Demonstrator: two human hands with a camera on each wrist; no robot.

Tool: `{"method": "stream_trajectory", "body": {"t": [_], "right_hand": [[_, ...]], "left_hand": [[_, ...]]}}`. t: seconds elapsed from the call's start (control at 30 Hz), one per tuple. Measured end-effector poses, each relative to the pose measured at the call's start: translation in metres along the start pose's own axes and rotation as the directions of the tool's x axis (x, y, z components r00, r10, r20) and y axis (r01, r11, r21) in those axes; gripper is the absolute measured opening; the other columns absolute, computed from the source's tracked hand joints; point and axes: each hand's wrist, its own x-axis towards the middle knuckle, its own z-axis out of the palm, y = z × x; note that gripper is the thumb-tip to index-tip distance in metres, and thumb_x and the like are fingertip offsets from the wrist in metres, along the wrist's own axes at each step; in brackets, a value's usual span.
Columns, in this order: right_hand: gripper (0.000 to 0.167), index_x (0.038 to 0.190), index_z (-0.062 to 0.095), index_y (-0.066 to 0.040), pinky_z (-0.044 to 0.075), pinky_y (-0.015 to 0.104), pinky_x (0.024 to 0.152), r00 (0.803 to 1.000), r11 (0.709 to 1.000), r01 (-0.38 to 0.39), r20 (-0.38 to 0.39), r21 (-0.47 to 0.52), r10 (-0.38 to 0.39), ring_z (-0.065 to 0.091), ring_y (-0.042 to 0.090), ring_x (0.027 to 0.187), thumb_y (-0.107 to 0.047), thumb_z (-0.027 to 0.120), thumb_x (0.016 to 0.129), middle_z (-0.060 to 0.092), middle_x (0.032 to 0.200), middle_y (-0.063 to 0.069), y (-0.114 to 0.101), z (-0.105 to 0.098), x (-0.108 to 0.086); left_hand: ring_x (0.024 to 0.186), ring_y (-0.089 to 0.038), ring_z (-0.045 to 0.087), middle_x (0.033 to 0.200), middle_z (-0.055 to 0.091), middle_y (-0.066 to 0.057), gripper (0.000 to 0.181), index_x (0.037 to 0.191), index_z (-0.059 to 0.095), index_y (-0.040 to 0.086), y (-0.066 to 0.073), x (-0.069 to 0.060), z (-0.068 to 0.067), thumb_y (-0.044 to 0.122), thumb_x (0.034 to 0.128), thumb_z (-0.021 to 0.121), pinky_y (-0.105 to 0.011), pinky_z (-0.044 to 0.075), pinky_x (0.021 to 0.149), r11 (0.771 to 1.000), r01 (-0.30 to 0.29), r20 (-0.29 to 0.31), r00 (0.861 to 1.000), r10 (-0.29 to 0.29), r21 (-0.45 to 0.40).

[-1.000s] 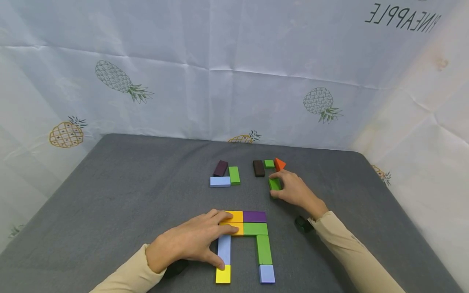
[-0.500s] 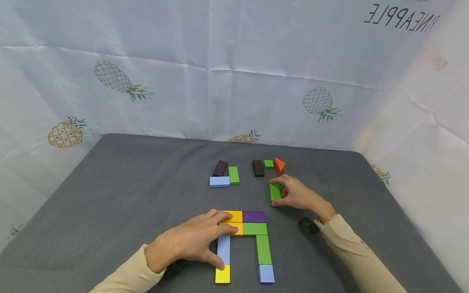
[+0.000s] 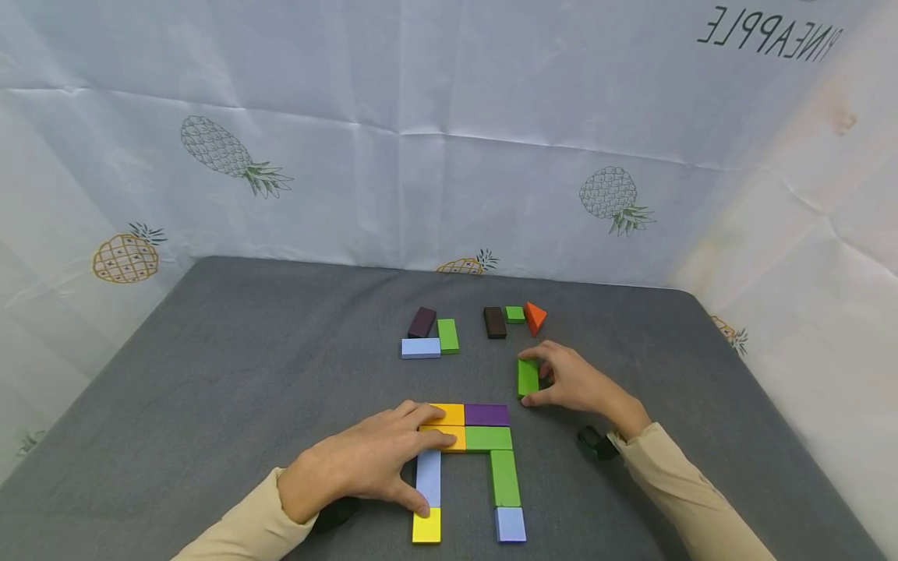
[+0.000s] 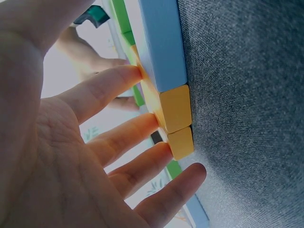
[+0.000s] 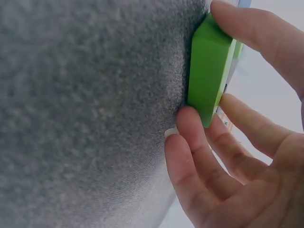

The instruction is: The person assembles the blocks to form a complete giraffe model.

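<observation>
- Right hand (image 3: pixel 581 382) pinches a smooth green rectangular block (image 3: pixel 528 379) by its ends, near a smooth purple rectangular block (image 3: pixel 486 414); a bump could knock that askew.
- Left hand (image 3: pixel 372 456), fingers spread, grasping nothing, touches round-cornered yellow rectangular blocks (image 3: pixel 455 414); a twitch could part them.
- The coarse grey woven-cloth surface (image 3: pixel 281 351) might drag.

Pale cloth (image 3: pixel 421 62) hanging beyond the left hand (image 3: pixel 372 452) and right hand (image 3: pixel 578 382)
Pineapple prints (image 3: pixel 609 192) dot it; mirrored lettering (image 3: pixel 772 37) high beyond the right; grey tabletop (image 3: pixel 281 335) beneath both
</observation>
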Motion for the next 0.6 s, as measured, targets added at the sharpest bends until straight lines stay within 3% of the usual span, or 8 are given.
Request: {"method": "stream_trajectory", "body": {"t": [0.6], "right_hand": [[0.065,0.130,0.062,-0.008,0.050,0.042,0.088,0.997,0.997,0.078,0.011,-0.005,-0.078,0.057,0.020,0.103,-0.036,0.085,0.076,0.062,0.124,0.007,-0.008,0.010,-0.018]], "left_hand": [[0.125,-0.017,0.046,0.148,0.044,-0.002,0.074,0.140,0.057,0.028,0.001,0.000,-0.001,0.057,0.0753,0.079,-0.036,0.047,0.102,1.000,0.007,0.005,1.000,-0.007,-0.006]]}}
